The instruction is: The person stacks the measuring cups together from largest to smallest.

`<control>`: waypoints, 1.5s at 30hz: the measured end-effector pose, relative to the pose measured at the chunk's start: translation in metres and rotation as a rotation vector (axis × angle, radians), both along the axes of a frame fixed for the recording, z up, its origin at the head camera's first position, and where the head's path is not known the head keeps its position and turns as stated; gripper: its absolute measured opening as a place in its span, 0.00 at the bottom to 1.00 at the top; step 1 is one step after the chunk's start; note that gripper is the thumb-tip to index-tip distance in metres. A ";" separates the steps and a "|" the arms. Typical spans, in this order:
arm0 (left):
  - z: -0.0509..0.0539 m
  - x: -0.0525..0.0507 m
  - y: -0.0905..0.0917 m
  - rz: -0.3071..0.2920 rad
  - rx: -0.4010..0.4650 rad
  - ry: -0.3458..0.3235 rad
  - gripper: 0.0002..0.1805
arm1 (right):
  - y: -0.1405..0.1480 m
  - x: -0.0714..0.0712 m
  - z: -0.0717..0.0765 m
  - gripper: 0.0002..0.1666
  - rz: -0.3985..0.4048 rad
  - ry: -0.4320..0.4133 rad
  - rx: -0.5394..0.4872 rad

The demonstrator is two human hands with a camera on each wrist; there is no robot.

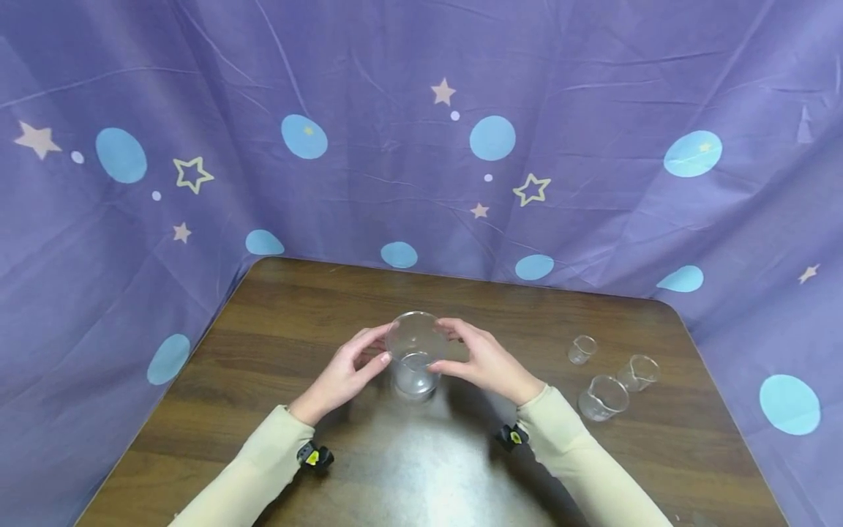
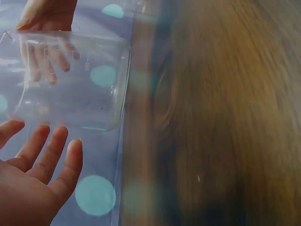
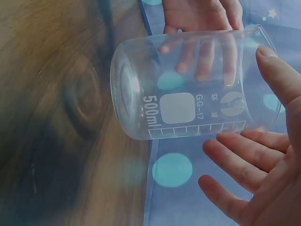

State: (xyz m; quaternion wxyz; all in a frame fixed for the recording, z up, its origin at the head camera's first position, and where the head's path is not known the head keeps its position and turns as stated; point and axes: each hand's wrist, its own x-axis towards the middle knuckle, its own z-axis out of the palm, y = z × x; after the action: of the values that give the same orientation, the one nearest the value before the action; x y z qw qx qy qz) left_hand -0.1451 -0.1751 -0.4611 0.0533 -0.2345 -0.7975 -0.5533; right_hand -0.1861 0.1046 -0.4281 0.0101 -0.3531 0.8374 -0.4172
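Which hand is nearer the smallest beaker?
Right. The right hand is left of the smallest beaker, at the large beaker; the left hand is farther left, beyond the large beaker.

The left hand (image 1: 349, 369) and right hand (image 1: 487, 360) are facing each other, thumbs (image 1: 454, 368) opposing bent fingers (image 1: 462, 329), forearms (image 1: 253, 468) diverging behind them.

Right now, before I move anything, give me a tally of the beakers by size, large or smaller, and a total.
Large beaker, between the hands: 1
Smaller beakers, on the table: 3
Total: 4
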 end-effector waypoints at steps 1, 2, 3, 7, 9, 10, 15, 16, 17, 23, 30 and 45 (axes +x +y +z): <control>0.001 0.000 0.003 -0.005 -0.006 -0.003 0.28 | 0.003 0.001 0.000 0.39 0.000 -0.004 -0.004; 0.001 0.000 0.005 -0.010 -0.010 -0.001 0.28 | 0.006 0.001 0.000 0.39 0.000 -0.005 -0.006; 0.001 -0.001 0.008 -0.016 -0.014 0.001 0.29 | 0.009 0.001 0.000 0.39 -0.001 -0.007 -0.008; 0.002 -0.003 0.017 -0.041 -0.009 0.011 0.30 | 0.021 0.003 -0.002 0.39 -0.008 -0.010 -0.014; 0.003 -0.005 0.022 -0.053 -0.005 0.010 0.30 | 0.026 0.003 -0.002 0.39 -0.014 -0.005 -0.018; 0.004 -0.005 0.025 -0.056 -0.004 0.006 0.31 | 0.029 0.004 -0.003 0.39 -0.017 -0.002 -0.019; 0.003 -0.009 0.035 -0.072 0.000 -0.001 0.32 | 0.041 0.007 -0.003 0.39 -0.030 0.024 -0.006; 0.002 -0.009 0.037 -0.074 0.003 -0.005 0.33 | 0.043 0.008 -0.003 0.39 -0.032 0.028 -0.002; 0.002 -0.010 0.039 -0.078 0.005 -0.009 0.33 | 0.045 0.009 -0.003 0.39 -0.031 0.033 0.002; -0.001 -0.011 0.049 -0.092 -0.002 -0.022 0.36 | 0.053 0.012 -0.005 0.38 -0.022 0.051 0.014; -0.003 -0.011 0.057 -0.127 -0.002 -0.039 0.39 | 0.059 0.017 -0.013 0.38 -0.025 0.067 -0.003; -0.015 -0.008 0.068 -0.206 -0.025 -0.114 0.45 | 0.066 0.026 -0.028 0.38 -0.013 0.047 -0.032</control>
State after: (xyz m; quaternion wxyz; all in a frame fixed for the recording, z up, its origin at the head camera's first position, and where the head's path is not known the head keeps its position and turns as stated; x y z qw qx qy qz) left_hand -0.1533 -0.1073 -0.4757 -0.0525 -0.2839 -0.7778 -0.5583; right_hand -0.1601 0.1702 -0.4560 -0.0179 -0.3576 0.8328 -0.4223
